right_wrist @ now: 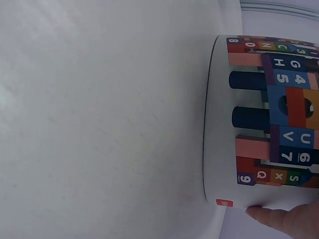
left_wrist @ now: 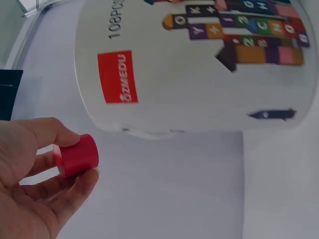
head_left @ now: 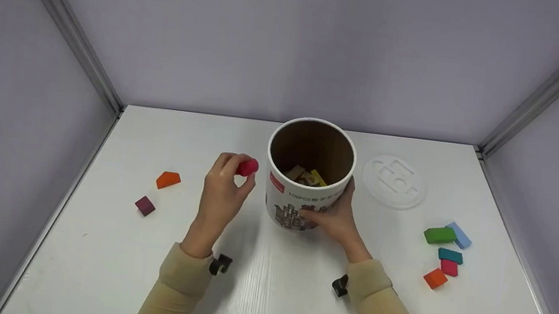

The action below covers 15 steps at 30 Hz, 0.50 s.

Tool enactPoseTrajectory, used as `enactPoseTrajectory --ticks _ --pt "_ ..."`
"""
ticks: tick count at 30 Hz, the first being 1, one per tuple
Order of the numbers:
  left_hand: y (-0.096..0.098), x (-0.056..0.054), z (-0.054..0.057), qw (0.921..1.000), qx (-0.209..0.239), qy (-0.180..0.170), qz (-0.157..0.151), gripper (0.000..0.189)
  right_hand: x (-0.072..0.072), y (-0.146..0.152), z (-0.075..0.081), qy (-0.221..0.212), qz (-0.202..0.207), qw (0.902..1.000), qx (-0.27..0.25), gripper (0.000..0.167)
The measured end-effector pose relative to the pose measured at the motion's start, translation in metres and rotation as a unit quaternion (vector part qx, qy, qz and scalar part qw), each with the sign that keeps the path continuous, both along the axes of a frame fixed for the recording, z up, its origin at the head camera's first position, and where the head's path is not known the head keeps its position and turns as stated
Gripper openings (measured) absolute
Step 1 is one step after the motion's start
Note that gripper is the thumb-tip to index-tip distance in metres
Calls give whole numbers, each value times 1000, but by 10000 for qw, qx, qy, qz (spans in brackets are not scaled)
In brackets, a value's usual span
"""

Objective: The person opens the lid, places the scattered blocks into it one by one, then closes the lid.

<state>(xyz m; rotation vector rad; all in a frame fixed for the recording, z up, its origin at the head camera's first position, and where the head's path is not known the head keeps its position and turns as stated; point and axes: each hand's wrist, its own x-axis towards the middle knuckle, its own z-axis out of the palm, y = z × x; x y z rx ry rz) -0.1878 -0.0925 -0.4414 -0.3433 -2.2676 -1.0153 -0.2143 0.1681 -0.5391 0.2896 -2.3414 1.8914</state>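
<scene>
The left hand (head_left: 222, 192) pinches a red cylinder (head_left: 248, 167) just left of the tub (head_left: 277, 199); the right hand (head_left: 337, 220) grips the tub's right side. Inside lie yellow and tan blocks (head_left: 315, 178). On the worktop (head_left: 274, 289), orange (head_left: 168, 180) and purple blocks (head_left: 145, 206) lie left, a lid (head_left: 394, 183) and five blocks (head_left: 451, 256) right.

Tub (head_left: 274, 199) cropped, both wrist views. Right hand (head_left: 338, 220) partly hidden behind it, head view. Near rim (head_left: 308, 187) partly hides blocks (head_left: 306, 177) inside.
</scene>
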Motion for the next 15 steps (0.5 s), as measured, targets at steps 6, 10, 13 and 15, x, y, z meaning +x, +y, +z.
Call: enactPoseTrajectory --ticks 6,10,13,15 --pt "17 -6 9 9991 36 62 -419 29 0 0 1 5 3 10000 -63 141" --pt "26 -9 14 9981 18 124 -604 29 1 -1 5 18 -48 10000 -27 141" --pt "32 -10 17 9973 15 144 -715 30 6 -4 15 13 -36 10000 1 140" --pt "35 -10 19 9968 -20 111 -788 30 11 -6 24 -19 -22 10000 25 139"
